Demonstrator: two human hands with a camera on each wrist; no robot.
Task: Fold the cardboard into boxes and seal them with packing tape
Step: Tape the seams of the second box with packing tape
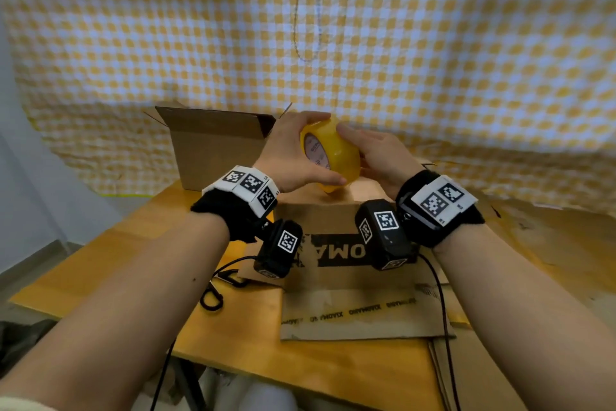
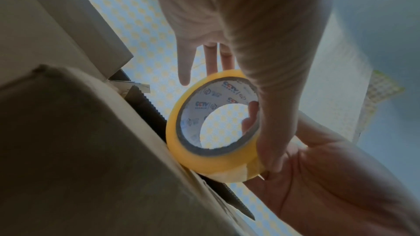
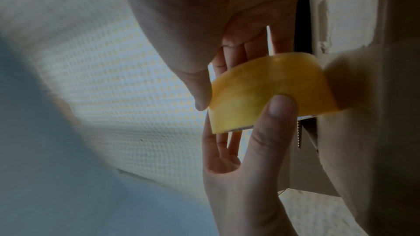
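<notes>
1. Head view: a glossy yellow tape roll (image 1: 330,157) with a white printed core is held on edge between both hands, its lower rim at the top of a closed brown box (image 1: 336,227) printed in black. The left hand (image 1: 293,157) grasps it, fingers over the top and thumb under; the right hand (image 1: 380,157) grasps the opposite side. A second box (image 1: 216,147), flaps open, stands behind on the left. Black scissors (image 1: 220,287) lie on the wooden table (image 1: 133,264) left of flat printed cardboard (image 1: 360,314). A yellow-checked cloth (image 1: 400,44) hangs behind.

2. Left wrist view: the roll (image 2: 213,126) is ring-shaped and touches the box (image 2: 79,150) edge. The left thumb (image 2: 265,114) crosses the rim; the right hand (image 2: 318,173) cups it below.

3. Right wrist view: the roll's (image 3: 268,94) smooth outer band is pinched between the right thumb (image 3: 197,89) and left thumb (image 3: 277,114), against the matte box (image 3: 363,114).
</notes>
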